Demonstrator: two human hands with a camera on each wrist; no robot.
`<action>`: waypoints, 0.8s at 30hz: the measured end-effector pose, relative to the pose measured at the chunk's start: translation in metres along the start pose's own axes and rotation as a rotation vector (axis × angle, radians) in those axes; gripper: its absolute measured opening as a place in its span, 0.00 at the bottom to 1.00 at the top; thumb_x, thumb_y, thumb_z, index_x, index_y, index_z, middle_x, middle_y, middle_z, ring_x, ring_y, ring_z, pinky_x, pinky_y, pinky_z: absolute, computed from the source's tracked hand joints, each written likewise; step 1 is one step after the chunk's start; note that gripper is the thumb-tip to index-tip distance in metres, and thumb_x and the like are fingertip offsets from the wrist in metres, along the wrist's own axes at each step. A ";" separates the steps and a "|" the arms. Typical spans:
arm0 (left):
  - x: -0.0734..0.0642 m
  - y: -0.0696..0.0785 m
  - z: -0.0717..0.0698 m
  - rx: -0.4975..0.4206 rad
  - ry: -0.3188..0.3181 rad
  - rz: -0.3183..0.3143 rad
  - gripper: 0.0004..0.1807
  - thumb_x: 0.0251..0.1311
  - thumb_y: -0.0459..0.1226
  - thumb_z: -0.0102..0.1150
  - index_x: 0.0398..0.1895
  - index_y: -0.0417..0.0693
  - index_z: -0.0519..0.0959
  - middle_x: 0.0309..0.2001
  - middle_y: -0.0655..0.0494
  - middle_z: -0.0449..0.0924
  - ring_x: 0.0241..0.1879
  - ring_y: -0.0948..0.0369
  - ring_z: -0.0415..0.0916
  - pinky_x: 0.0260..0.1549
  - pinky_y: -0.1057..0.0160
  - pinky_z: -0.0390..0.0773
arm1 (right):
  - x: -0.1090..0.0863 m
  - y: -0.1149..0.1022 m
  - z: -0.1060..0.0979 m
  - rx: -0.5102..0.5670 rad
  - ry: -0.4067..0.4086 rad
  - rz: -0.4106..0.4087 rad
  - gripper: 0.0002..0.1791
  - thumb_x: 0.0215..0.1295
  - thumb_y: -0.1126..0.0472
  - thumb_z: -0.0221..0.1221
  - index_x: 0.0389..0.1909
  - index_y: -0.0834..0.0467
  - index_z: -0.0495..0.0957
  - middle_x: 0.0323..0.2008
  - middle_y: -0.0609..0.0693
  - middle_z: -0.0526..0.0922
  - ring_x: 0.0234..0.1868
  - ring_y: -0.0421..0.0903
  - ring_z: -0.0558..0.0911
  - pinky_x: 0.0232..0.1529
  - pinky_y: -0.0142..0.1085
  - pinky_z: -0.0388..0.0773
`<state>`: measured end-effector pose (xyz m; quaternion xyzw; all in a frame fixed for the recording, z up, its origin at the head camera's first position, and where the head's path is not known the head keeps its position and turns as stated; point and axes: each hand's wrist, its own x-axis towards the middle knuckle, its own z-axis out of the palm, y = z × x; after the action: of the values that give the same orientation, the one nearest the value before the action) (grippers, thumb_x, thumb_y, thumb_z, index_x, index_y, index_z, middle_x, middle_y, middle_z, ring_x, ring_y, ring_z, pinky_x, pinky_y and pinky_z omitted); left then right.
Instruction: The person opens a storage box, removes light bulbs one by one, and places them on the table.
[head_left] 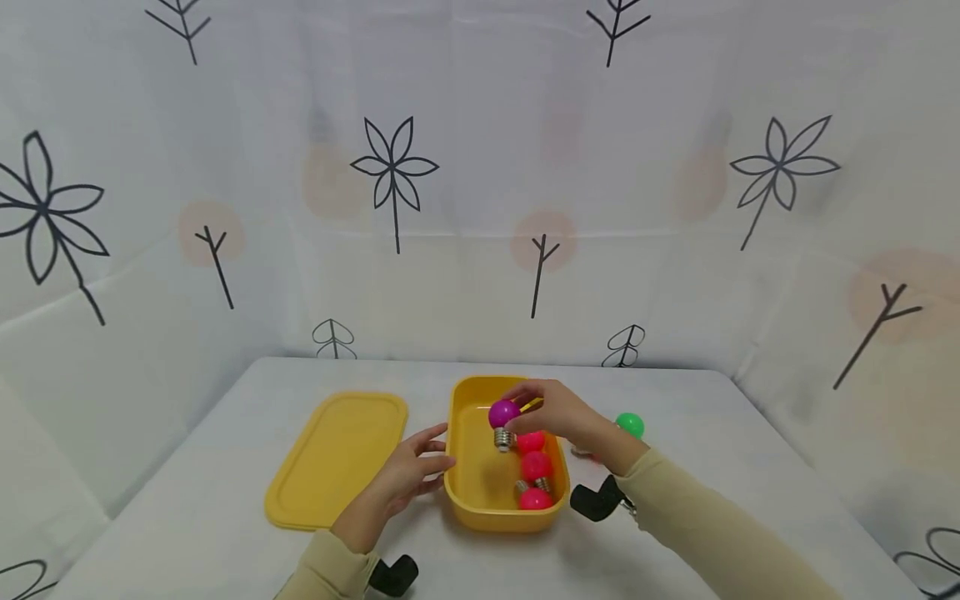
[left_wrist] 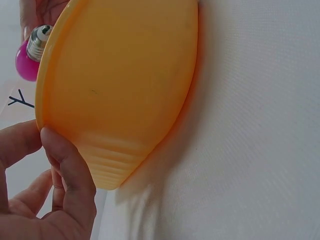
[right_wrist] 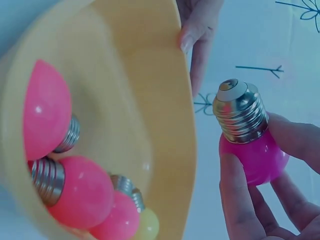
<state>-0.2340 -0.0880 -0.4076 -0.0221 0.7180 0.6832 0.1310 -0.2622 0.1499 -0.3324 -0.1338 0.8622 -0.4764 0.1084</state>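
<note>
A purple light bulb (head_left: 503,414) with a silver screw base hangs over the yellow box (head_left: 472,492), base pointing down. My right hand (head_left: 558,412) pinches it by its round part between thumb and fingers, as the right wrist view shows. On the box's left rim, my left hand (head_left: 408,471) holds the edge with its fingertips. Inside, several pink bulbs (head_left: 536,466) lie along the right wall. A yellow bulb (right_wrist: 148,225) is among them, partly hidden by a pink one in the right wrist view.
Left of the box a flat yellow lid (head_left: 337,458) lies on the white table (head_left: 202,508). A green bulb (head_left: 630,424) sits right of the box, partly behind my right forearm. A printed cloth (head_left: 465,283) hangs behind the table.
</note>
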 end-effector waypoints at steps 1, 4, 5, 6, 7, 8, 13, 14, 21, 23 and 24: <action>0.000 0.000 0.000 0.000 -0.001 0.002 0.35 0.56 0.31 0.62 0.68 0.47 0.62 0.51 0.44 0.67 0.35 0.56 0.73 0.35 0.63 0.79 | -0.001 0.002 -0.002 0.004 0.008 -0.002 0.21 0.48 0.61 0.69 0.46 0.53 0.78 0.41 0.49 0.77 0.42 0.48 0.76 0.44 0.45 0.78; -0.001 0.000 0.000 -0.002 -0.004 0.010 0.34 0.56 0.31 0.62 0.68 0.46 0.62 0.52 0.43 0.67 0.35 0.57 0.73 0.34 0.63 0.79 | -0.005 0.005 -0.008 -0.008 0.040 -0.003 0.21 0.49 0.61 0.69 0.47 0.54 0.78 0.42 0.50 0.77 0.43 0.48 0.76 0.44 0.45 0.78; -0.001 0.000 0.000 -0.006 -0.006 0.013 0.34 0.56 0.31 0.62 0.68 0.46 0.62 0.52 0.42 0.67 0.34 0.57 0.73 0.34 0.63 0.79 | -0.007 0.006 -0.010 -0.014 0.048 -0.002 0.22 0.49 0.60 0.69 0.47 0.55 0.77 0.42 0.51 0.77 0.43 0.49 0.76 0.44 0.45 0.78; -0.001 0.000 0.000 -0.009 -0.008 0.018 0.34 0.57 0.30 0.61 0.68 0.46 0.62 0.52 0.42 0.67 0.34 0.57 0.73 0.33 0.63 0.79 | -0.008 0.007 -0.012 -0.025 0.058 0.000 0.22 0.49 0.60 0.69 0.48 0.56 0.77 0.43 0.51 0.77 0.43 0.49 0.76 0.43 0.44 0.78; -0.001 0.000 0.000 -0.013 -0.010 0.021 0.34 0.57 0.30 0.61 0.68 0.45 0.62 0.52 0.42 0.67 0.35 0.57 0.73 0.33 0.64 0.78 | -0.009 0.008 -0.013 -0.028 0.067 0.003 0.23 0.49 0.60 0.69 0.48 0.56 0.77 0.43 0.51 0.77 0.42 0.49 0.77 0.43 0.44 0.78; -0.001 0.000 0.000 -0.015 -0.010 0.021 0.34 0.57 0.30 0.61 0.68 0.45 0.62 0.52 0.42 0.67 0.35 0.57 0.73 0.33 0.64 0.78 | -0.011 0.009 -0.015 -0.031 0.075 0.003 0.23 0.50 0.60 0.69 0.48 0.57 0.76 0.43 0.52 0.77 0.42 0.49 0.77 0.42 0.44 0.79; -0.001 -0.001 0.000 -0.017 -0.013 0.019 0.34 0.57 0.30 0.61 0.68 0.46 0.62 0.52 0.42 0.67 0.36 0.56 0.73 0.34 0.63 0.79 | -0.017 0.015 -0.022 -0.008 0.102 0.018 0.23 0.51 0.61 0.68 0.49 0.60 0.75 0.43 0.54 0.77 0.41 0.48 0.78 0.41 0.43 0.79; -0.001 -0.001 -0.001 -0.016 -0.013 0.018 0.34 0.57 0.30 0.61 0.68 0.46 0.62 0.52 0.42 0.67 0.36 0.55 0.73 0.34 0.63 0.79 | -0.018 0.016 -0.024 -0.005 0.107 0.021 0.23 0.51 0.61 0.68 0.49 0.60 0.75 0.43 0.54 0.77 0.41 0.49 0.78 0.41 0.43 0.79; 0.000 -0.001 -0.001 -0.012 -0.009 0.014 0.34 0.57 0.31 0.61 0.68 0.47 0.62 0.52 0.42 0.67 0.36 0.56 0.73 0.35 0.63 0.79 | -0.029 0.027 -0.038 -0.032 0.154 0.071 0.25 0.51 0.61 0.68 0.50 0.62 0.73 0.45 0.56 0.76 0.45 0.52 0.76 0.41 0.43 0.79; 0.001 -0.002 -0.001 -0.011 -0.008 0.012 0.34 0.57 0.31 0.61 0.68 0.47 0.62 0.52 0.42 0.67 0.37 0.55 0.73 0.35 0.63 0.79 | -0.031 0.032 -0.042 -0.030 0.166 0.083 0.26 0.51 0.61 0.68 0.51 0.62 0.72 0.46 0.57 0.75 0.46 0.53 0.76 0.42 0.45 0.79; 0.001 -0.002 -0.001 -0.011 -0.008 0.012 0.34 0.57 0.31 0.61 0.68 0.47 0.62 0.52 0.43 0.67 0.37 0.55 0.73 0.36 0.63 0.79 | -0.033 0.034 -0.044 -0.028 0.172 0.089 0.27 0.51 0.60 0.68 0.52 0.62 0.72 0.47 0.57 0.75 0.46 0.53 0.75 0.43 0.46 0.78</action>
<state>-0.2347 -0.0890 -0.4096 -0.0159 0.7138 0.6881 0.1296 -0.2497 0.2130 -0.3369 -0.0553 0.8801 -0.4686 0.0530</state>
